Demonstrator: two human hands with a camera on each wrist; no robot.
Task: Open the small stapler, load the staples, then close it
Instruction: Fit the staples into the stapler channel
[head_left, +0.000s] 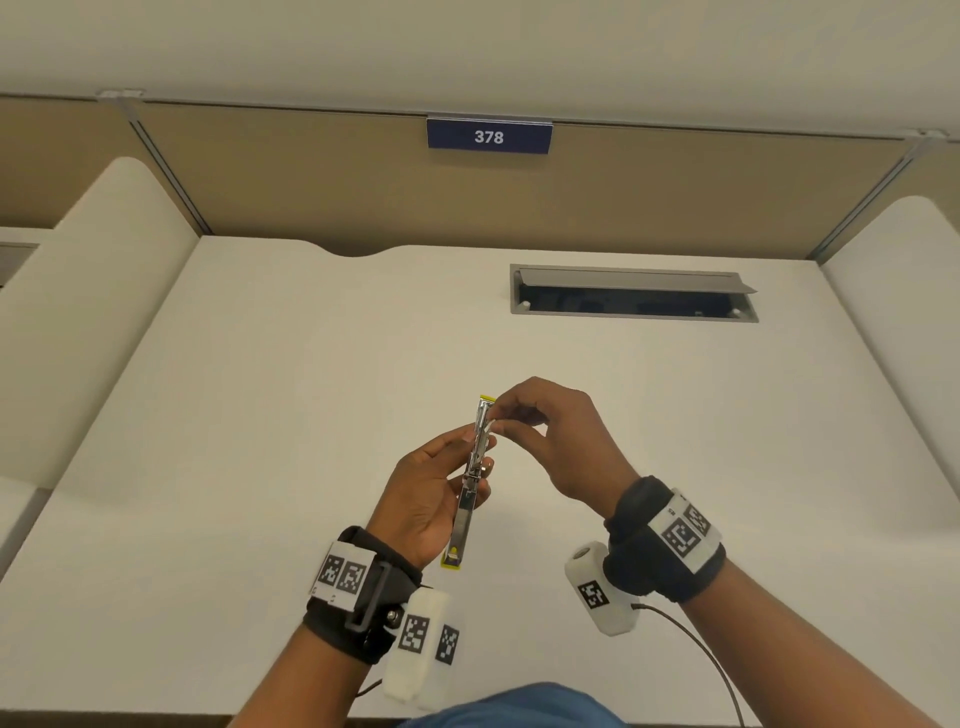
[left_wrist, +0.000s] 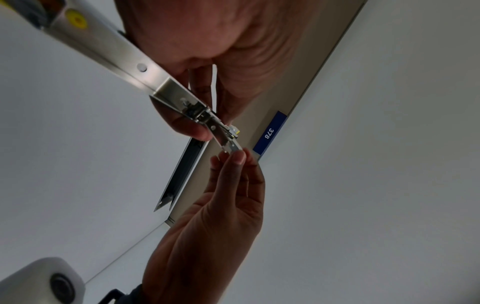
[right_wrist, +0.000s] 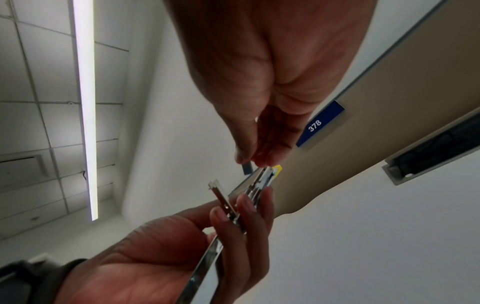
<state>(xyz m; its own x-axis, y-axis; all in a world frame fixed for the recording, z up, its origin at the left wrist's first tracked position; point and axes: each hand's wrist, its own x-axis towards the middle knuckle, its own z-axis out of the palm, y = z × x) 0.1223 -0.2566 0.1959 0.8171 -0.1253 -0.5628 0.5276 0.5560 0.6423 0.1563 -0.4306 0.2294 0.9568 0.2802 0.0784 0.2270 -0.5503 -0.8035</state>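
A small silver stapler (head_left: 470, 486) with yellow ends is folded out flat and held above the white desk (head_left: 249, 415), its long axis pointing away from me. My left hand (head_left: 423, 493) grips it round the middle, thumb on one side and fingers behind (right_wrist: 241, 207). My right hand (head_left: 553, 441) is at the stapler's far end. Between its thumb and fingertips it pinches a short silver strip of staples (left_wrist: 235, 148), right at the open metal channel (right_wrist: 262, 179). In the left wrist view the stapler arm (left_wrist: 124, 55) runs close past the camera.
A grey recessed cable slot (head_left: 634, 293) sits in the desk at the back right. A blue plate reading 378 (head_left: 488, 136) hangs on the tan partition. White side panels flank the desk. A thin cable (head_left: 696, 644) trails from my right wrist.
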